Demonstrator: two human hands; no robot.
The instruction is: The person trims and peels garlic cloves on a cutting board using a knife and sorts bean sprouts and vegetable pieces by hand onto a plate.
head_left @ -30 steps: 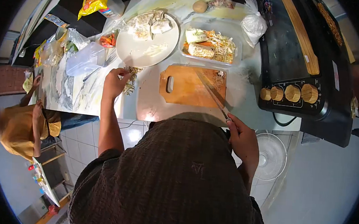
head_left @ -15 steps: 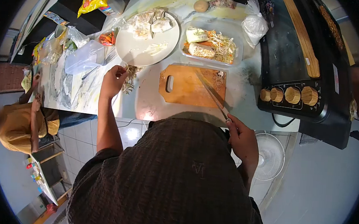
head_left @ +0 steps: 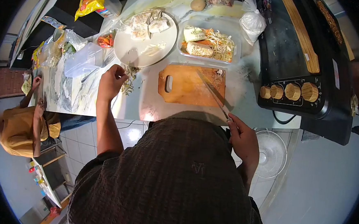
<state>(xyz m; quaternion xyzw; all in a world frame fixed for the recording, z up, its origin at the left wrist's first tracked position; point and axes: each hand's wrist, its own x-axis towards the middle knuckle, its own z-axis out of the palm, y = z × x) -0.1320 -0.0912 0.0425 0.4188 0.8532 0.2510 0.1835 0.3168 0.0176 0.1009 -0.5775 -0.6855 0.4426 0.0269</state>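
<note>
Right hand [head_left: 245,140] closed around the handle of a long knife [head_left: 212,91], with the blade slanting up and away over the right half of a wooden chopping board [head_left: 183,85], near the front edge of the worktop [head_left: 146,111]. Left hand [head_left: 111,83] with fingers curled inward, nearly closed, at a small heap of dark, shredded trimmings [head_left: 128,83] just below the large plate [head_left: 127,56]; impossible to tell of anything pinched between the fingertips.

For good handling, as a judgement: hold the knife low and steady over the board, well apart from the left fingers. Pinch lightly with thumb and forefinger, taking little at once, to avoid scattering loose bits. Lift clear of the plate rim before moving sideways. Mind the small pale scrap [head_left: 219,72] near the board's far right corner, and the clear container [head_left: 238,48] of sprouts just beyond.
</note>
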